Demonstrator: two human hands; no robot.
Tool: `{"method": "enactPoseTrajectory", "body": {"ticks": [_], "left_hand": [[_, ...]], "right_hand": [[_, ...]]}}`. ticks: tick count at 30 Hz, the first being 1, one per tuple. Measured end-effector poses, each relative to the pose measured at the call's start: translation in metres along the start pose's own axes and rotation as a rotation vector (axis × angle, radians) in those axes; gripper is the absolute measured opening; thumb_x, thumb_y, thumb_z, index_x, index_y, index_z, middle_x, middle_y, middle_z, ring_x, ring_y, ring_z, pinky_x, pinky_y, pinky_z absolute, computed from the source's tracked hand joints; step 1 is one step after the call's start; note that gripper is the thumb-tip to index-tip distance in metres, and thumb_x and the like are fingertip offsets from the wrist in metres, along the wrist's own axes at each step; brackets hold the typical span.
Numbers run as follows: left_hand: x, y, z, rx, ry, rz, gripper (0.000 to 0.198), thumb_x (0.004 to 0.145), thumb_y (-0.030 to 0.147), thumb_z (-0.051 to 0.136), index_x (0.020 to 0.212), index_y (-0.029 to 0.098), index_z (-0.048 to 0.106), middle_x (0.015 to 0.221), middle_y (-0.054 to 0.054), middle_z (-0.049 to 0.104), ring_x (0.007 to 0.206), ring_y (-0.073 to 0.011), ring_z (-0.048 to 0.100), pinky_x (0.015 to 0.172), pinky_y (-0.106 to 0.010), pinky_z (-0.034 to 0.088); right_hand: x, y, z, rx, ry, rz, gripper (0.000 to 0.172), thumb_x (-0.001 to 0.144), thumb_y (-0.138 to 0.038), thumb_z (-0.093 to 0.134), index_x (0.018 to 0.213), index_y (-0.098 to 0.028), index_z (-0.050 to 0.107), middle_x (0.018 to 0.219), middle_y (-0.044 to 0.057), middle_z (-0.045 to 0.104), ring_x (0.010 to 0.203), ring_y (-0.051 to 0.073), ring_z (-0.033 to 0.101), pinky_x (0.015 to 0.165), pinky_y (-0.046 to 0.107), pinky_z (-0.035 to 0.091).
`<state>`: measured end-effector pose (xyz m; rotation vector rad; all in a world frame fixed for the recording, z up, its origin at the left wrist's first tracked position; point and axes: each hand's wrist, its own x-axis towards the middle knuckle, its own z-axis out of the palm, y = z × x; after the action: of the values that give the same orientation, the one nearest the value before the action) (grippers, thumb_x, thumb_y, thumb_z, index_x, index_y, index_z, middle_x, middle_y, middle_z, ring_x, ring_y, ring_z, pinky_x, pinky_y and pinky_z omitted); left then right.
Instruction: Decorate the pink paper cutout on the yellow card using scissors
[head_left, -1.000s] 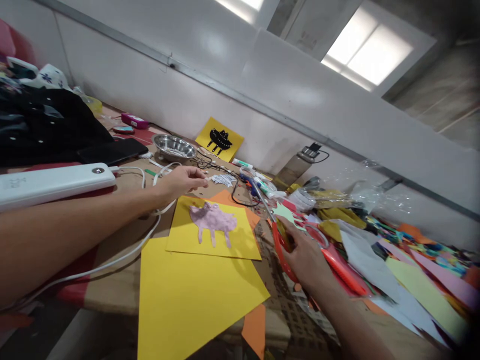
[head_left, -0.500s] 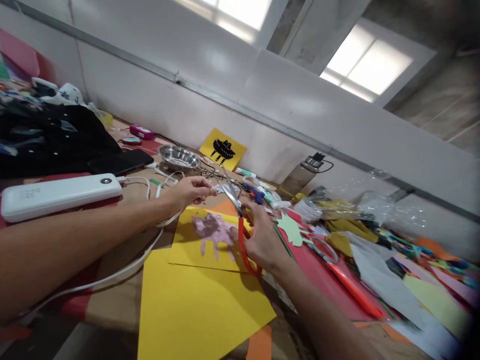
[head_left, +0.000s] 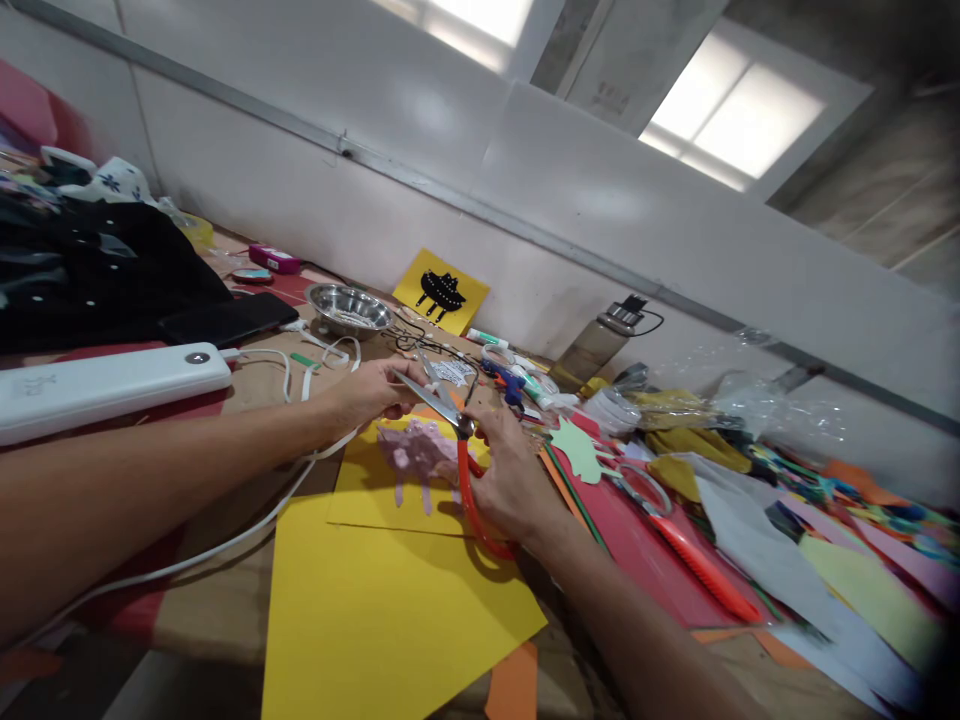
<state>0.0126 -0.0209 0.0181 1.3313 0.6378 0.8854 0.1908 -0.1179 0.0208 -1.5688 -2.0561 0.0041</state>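
My right hand [head_left: 510,480] grips a pair of scissors [head_left: 463,424] by the orange handles. Its blades are apart and point up and left, close to the fingers of my left hand [head_left: 375,390]. Those fingers are pinched together; whatever they hold is hidden or too small to name. Below both hands lies a yellow card [head_left: 360,500] bearing a pink, glossy animal-like shape [head_left: 417,455] with several legs. My right hand covers part of that shape. A larger yellow sheet [head_left: 390,620] lies under the card.
Behind my hands stand a metal bowl [head_left: 349,308] and a yellow card with a black figure [head_left: 441,292]. A white power bank [head_left: 112,380] with a cable lies left. Rightward are a bottle [head_left: 596,345], a green cutout [head_left: 579,452], a red-orange cutter [head_left: 705,570] and paper scraps.
The scissors have swung left and down, bringing the blades up beside my left fingertips. Both hands are closer together. The camera view has shifted slightly.
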Motion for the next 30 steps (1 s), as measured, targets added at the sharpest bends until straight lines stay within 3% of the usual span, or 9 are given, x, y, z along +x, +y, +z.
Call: {"method": "enactPoseTrajectory", "body": {"ticks": [6, 12, 21, 26, 30], "left_hand": [[-0.002, -0.001, 0.001, 0.017, -0.063, 0.017, 0.011, 0.06, 0.018, 0.066, 0.066, 0.016, 0.057, 0.047, 0.004, 0.046, 0.046, -0.0061, 0.037, 0.045, -0.02, 0.024], [-0.003, 0.002, 0.003, 0.049, -0.023, -0.005, 0.007, 0.061, 0.017, 0.062, 0.065, 0.015, 0.058, 0.049, 0.004, 0.045, 0.047, -0.006, 0.036, 0.045, -0.02, 0.023], [-0.003, -0.002, -0.001, 0.063, -0.062, 0.022, 0.008, 0.062, 0.016, 0.059, 0.069, 0.015, 0.062, 0.055, 0.002, 0.048, 0.049, -0.0061, 0.037, 0.045, -0.02, 0.024], [-0.004, 0.003, -0.001, 0.252, -0.045, 0.043, 0.006, 0.062, 0.016, 0.057, 0.066, 0.013, 0.061, 0.054, 0.003, 0.048, 0.048, -0.0061, 0.037, 0.045, -0.021, 0.025], [-0.002, 0.006, -0.006, 0.392, -0.082, 0.125, 0.009, 0.066, 0.021, 0.06, 0.07, 0.013, 0.062, 0.061, 0.001, 0.056, 0.055, -0.0078, 0.045, 0.051, -0.021, 0.032]], "right_hand": [[-0.001, -0.002, -0.002, 0.022, -0.042, 0.034, 0.043, 0.07, -0.031, 0.062, 0.111, -0.022, 0.052, 0.095, 0.007, 0.051, 0.079, 0.019, 0.053, 0.071, 0.033, 0.046], [-0.001, -0.001, -0.001, 0.042, -0.027, 0.018, 0.043, 0.071, -0.03, 0.061, 0.113, -0.021, 0.052, 0.097, 0.007, 0.054, 0.076, 0.018, 0.053, 0.069, 0.031, 0.046], [-0.004, 0.001, -0.001, 0.024, -0.023, 0.034, 0.043, 0.071, -0.033, 0.061, 0.112, -0.023, 0.054, 0.093, 0.007, 0.055, 0.072, 0.018, 0.053, 0.063, 0.03, 0.045], [-0.008, 0.0, -0.001, -0.017, -0.041, 0.071, 0.045, 0.072, -0.035, 0.061, 0.115, -0.023, 0.054, 0.094, 0.007, 0.056, 0.072, 0.018, 0.055, 0.064, 0.03, 0.045], [-0.011, 0.002, -0.006, -0.065, -0.053, 0.048, 0.044, 0.073, -0.035, 0.061, 0.115, -0.023, 0.055, 0.096, 0.008, 0.059, 0.078, 0.02, 0.057, 0.069, 0.031, 0.046]]}}
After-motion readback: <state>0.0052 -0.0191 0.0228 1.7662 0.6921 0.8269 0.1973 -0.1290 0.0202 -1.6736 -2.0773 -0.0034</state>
